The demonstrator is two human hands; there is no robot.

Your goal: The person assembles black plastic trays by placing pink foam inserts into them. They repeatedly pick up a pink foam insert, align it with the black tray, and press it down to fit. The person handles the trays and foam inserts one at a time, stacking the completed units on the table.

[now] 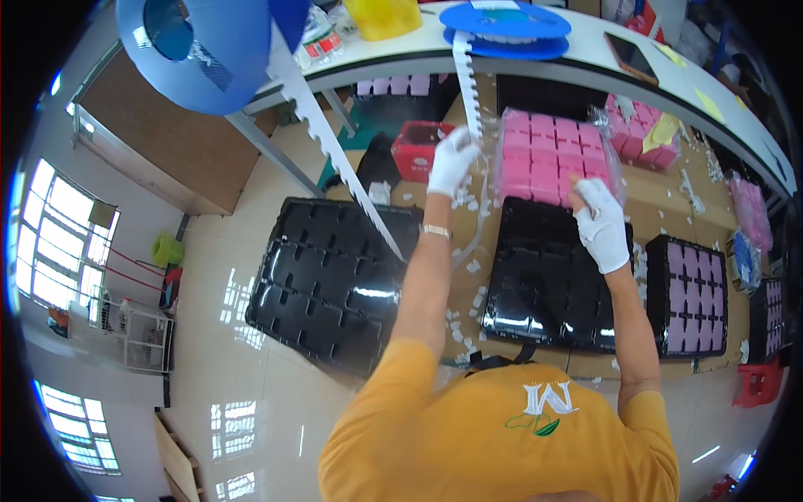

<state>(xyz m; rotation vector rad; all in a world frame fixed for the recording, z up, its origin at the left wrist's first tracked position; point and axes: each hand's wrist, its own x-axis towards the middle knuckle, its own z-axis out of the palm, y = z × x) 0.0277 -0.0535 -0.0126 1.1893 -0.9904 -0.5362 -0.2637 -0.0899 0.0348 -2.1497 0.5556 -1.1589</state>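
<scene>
My left hand (452, 162), in a white glove, is closed on the lower part of a white notched strip (468, 88). The strip hangs from a blue reel (505, 27) at the table edge, and a thin, pale ribbon trails below the hand. My right hand (600, 224), gloved with a bare fingertip showing, is held above the far right edge of a black moulded tray (544, 280). Its fingers are curled together; anything between them is too small to make out. Just beyond, pink foam blocks (552, 155) lie in clear plastic.
A second black tray (330, 276) lies to the left. A larger blue reel (196, 54) hangs another notched strip (335, 155) over it. Purple-filled trays (694, 297) stand at right. Farther off are a red bin (415, 151) and a phone (631, 57). White scraps litter the cardboard.
</scene>
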